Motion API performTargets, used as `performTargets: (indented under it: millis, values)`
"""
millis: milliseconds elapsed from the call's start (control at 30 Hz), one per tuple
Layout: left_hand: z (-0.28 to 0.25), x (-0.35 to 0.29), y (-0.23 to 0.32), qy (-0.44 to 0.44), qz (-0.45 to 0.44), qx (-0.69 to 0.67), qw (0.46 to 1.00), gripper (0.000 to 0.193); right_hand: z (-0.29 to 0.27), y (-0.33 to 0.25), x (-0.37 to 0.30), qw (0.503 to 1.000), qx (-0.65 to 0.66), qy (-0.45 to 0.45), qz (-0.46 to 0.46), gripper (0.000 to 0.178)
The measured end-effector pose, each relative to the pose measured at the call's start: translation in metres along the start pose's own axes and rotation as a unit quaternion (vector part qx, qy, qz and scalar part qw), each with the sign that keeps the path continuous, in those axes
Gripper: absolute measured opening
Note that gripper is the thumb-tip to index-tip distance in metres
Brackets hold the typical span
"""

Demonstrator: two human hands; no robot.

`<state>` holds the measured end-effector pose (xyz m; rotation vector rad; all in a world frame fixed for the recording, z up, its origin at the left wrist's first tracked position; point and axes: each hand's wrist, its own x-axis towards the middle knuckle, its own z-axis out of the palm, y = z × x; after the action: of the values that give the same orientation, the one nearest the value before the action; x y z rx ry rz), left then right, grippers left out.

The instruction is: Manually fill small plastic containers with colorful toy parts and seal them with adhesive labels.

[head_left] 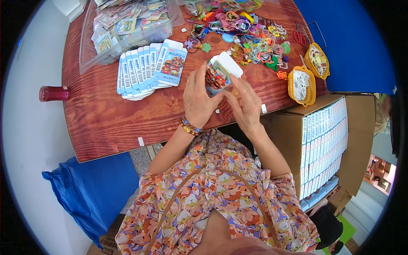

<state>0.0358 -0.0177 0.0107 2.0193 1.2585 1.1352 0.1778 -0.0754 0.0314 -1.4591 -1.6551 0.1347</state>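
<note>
A small printed box point(215, 83) with a white flap is held up over the near part of the table. My left hand point(197, 96) is wrapped round its left side, thumb toward the bottom. On the other side, the fingers of my right hand point(245, 101) pinch the box near its open top. What looks like a printed card shows in the opening, partly hidden by my fingers. Left of my hands, several flat blue-and-white boxes point(140, 71) lie fanned out in an overlapping row, the rightmost with a cartoon picture facing up.
A clear plastic bin point(87, 63) full of cards stands at the far left. Colourful hair ties and trinkets point(259, 44) spread across the far middle. Red scissors point(299, 37) and two yellow baskets point(309, 100) sit right. Beside the table are a carton point(285, 127) of packed boxes and a blue bag point(95, 182).
</note>
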Motion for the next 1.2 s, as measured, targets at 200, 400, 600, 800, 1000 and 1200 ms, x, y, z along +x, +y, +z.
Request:
performTargets:
  millis: [200,400,600,800,1000,1200]
  values:
    - [0.009,-0.013,-0.017,0.061,0.035,-0.109,0.992,0.091,0.010,-0.008,0.001,0.998,0.065,0.022,-0.012,0.034]
    - [-0.001,-0.013,-0.011,0.032,0.030,-0.130,0.991,0.085,0.004,0.009,0.006,0.996,0.067,0.003,-0.056,0.037]
    - [-0.031,-0.008,-0.019,-0.079,0.024,-0.212,0.974,0.059,-0.015,0.026,0.011,0.880,0.414,-0.143,0.185,0.027]
    - [-0.050,-0.013,-0.010,-0.170,-0.066,-0.344,0.921,0.051,-0.020,0.035,0.020,0.867,0.445,-0.165,0.152,0.016]
    - [-0.053,-0.013,-0.013,-0.227,-0.156,-0.374,0.885,0.042,-0.021,0.030,0.022,0.899,0.336,-0.254,0.117,0.016]
    - [-0.049,-0.021,-0.002,-0.178,-0.159,-0.382,0.893,0.042,-0.022,0.014,0.026,0.915,0.295,-0.236,0.143,0.017]
